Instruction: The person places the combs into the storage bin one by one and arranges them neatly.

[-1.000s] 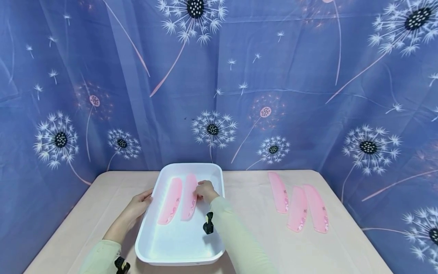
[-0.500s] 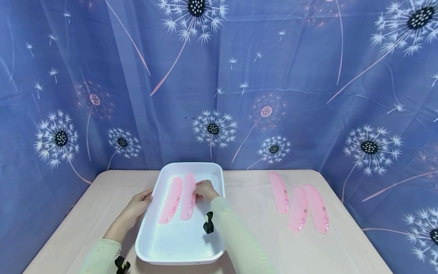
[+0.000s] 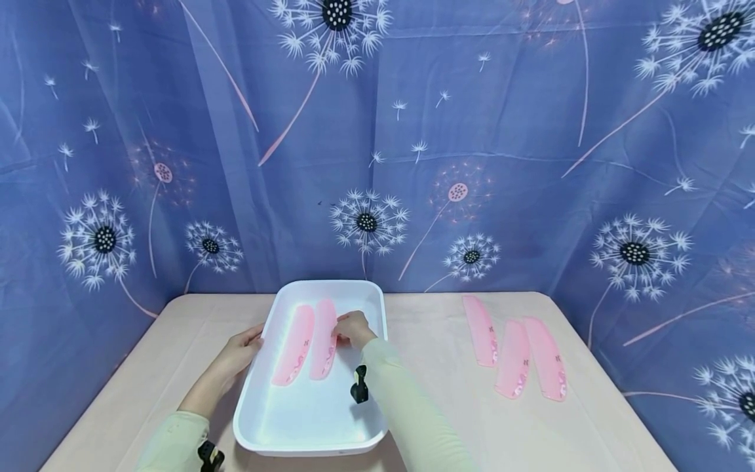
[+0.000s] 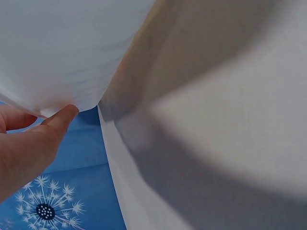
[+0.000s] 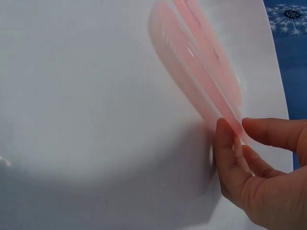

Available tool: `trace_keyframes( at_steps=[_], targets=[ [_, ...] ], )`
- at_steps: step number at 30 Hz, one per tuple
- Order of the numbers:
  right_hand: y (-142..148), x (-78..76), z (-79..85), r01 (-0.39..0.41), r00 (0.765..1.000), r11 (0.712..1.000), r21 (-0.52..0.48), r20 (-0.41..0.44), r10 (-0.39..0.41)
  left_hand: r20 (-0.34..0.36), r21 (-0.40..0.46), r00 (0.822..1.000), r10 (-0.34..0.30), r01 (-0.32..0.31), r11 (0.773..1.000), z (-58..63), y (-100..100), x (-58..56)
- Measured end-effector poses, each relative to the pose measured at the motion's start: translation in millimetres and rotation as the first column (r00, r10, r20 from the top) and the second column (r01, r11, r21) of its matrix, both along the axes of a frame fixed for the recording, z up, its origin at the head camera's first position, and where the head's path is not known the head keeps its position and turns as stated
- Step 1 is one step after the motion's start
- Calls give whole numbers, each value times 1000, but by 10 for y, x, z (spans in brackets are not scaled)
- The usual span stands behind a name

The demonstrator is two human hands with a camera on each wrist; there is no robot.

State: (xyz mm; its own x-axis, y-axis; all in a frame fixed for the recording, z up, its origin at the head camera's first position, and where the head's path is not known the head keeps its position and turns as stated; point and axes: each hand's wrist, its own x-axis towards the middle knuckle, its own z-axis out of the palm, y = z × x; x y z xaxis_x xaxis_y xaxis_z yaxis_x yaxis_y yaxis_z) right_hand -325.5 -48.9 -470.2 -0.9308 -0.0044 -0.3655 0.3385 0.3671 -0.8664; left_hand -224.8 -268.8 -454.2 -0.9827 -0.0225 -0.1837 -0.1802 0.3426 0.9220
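Inside a white tray [image 3: 312, 419], a pink comb [image 3: 295, 345] lies lengthwise with small flower prints near its front end. A second pink comb [image 3: 323, 341] is just to its right, pinched along its right edge by my right hand [image 3: 352, 330]. Seen from the right wrist, thumb and fingers hold this comb [image 5: 192, 72] by one end, tilted on edge, its fine teeth facing the tray floor. My left hand [image 3: 238, 354] grips the tray's left rim; in the left wrist view its fingertips [image 4: 67, 114] press the tray's outer wall.
Three more pink combs lie on the table to the right: one farther back [image 3: 480, 331], one in the middle [image 3: 513, 360] and one at the far right [image 3: 546, 359]. A blue dandelion-print cloth [image 3: 413, 249] hangs behind the beige-covered table [image 3: 425, 367].
The comb in my right hand has shifted slightly left, closer to the comb beside it. My left hand stays at the tray's rim, and the tray has not moved.
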Motion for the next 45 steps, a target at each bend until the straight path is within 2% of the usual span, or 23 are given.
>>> trace_keyframes(
  at_steps=[6, 12, 21, 26, 33, 37, 45],
  targets=[
    [17, 6, 5, 5, 1000, 999, -35, 5, -5, 0, 6, 1000, -1, 1, 1000, -3, 2, -4],
    [37, -2, 6, 7, 1000, 1000, 11, -22, -7, 8, 10, 1000, -3, 3, 1000, 13, 4, 9],
    [84, 21, 137, -14, 999, 1000, -17, -37, 13, 24, 6, 1000, -5, 5, 1000, 18, 10, 27],
    [118, 40, 270, -60, 995, 997, -44, -81, 57, 16, 11, 1000, -17, 17, 1000, 30, 12, 16],
    [207, 52, 503, -143, 983, 974, -176, -138, 120, 8, -2, 1000, -23, 23, 1000, 46, 0, 32],
    [277, 33, 644, -147, 981, 966, -212, -158, 115, 9, -1, 1000, -26, 26, 1000, 44, 7, 30],
    [512, -77, 896, -149, 979, 966, -210, -170, 114, 15, -11, 1000, -20, 20, 1000, 7, -3, 8]
  ],
)
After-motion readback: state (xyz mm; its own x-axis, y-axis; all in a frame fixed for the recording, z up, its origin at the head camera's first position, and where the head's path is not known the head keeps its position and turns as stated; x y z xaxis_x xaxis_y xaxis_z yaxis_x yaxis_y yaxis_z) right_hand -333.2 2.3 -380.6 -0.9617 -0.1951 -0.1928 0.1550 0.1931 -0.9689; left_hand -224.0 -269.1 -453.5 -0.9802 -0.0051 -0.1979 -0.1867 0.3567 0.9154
